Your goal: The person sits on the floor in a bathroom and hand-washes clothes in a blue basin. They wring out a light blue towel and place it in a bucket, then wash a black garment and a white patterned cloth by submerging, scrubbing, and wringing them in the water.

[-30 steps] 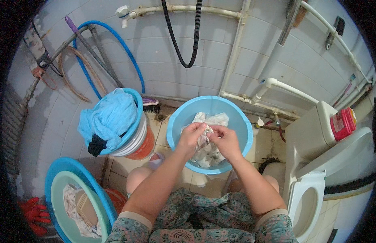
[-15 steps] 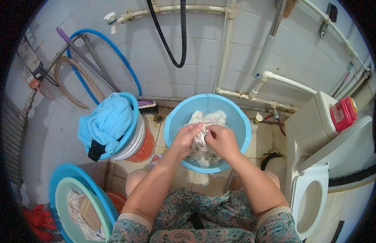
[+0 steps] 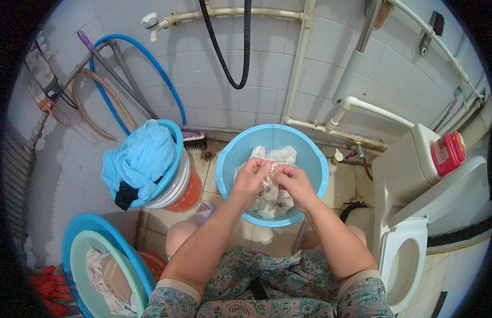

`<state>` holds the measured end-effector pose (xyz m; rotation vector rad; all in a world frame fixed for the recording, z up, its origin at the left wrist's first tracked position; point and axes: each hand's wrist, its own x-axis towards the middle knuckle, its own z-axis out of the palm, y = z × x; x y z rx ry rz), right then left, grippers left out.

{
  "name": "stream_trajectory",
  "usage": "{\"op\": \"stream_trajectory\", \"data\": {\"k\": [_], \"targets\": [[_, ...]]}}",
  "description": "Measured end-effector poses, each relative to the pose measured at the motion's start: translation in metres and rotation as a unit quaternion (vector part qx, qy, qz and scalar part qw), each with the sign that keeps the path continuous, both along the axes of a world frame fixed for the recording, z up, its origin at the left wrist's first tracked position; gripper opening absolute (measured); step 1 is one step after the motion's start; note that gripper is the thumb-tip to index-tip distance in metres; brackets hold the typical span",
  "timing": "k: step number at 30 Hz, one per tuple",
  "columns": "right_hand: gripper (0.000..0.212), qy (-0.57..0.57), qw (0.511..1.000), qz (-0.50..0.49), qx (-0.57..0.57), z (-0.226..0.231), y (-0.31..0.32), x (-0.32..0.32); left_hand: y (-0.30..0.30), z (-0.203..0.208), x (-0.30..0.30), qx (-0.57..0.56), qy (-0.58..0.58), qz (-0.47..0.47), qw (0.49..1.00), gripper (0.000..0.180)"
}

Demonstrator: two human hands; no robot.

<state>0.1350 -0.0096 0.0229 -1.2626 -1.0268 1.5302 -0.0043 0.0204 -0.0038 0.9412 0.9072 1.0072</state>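
Note:
A light blue basin [image 3: 236,143] stands on the tiled floor in front of me, with wet-looking white cloth [image 3: 272,204] bunched inside. Over its middle, my left hand [image 3: 249,177] and my right hand [image 3: 293,183] meet, their fingertips almost touching. Both are closed in a pinch on a small whitish bit between them. It looks like part of the cloth, though the fingers cover most of it.
At left, a bucket [image 3: 185,191] bears a blue basin of light blue cloth [image 3: 145,159]. Nearer are nested basins [image 3: 71,249] with white laundry and a beige scoop [image 3: 114,278]. Red gloves [image 3: 47,289] lie beside them. A toilet [image 3: 405,265] stands at right; a scrubbing brush [image 3: 195,141] rests by the wall.
Both hands have come up slightly and closer together at the fingertips. The cloth gathered between them has dropped back, leaving just a small whitish bit in the fingers.

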Motion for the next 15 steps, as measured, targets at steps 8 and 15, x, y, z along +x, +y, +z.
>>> {"op": "stream_trajectory", "data": {"k": [8,15], "targets": [[0.023,0.010,0.999,0.019,0.023,-0.010,0.002,-0.003,0.005,-0.008,-0.004,0.017,0.047,0.014,0.999,0.022],[0.025,-0.211,0.968,0.063,0.121,-0.018,0.002,0.000,0.000,-0.001,-0.008,-0.018,-0.026,-0.030,0.999,0.021]]}}
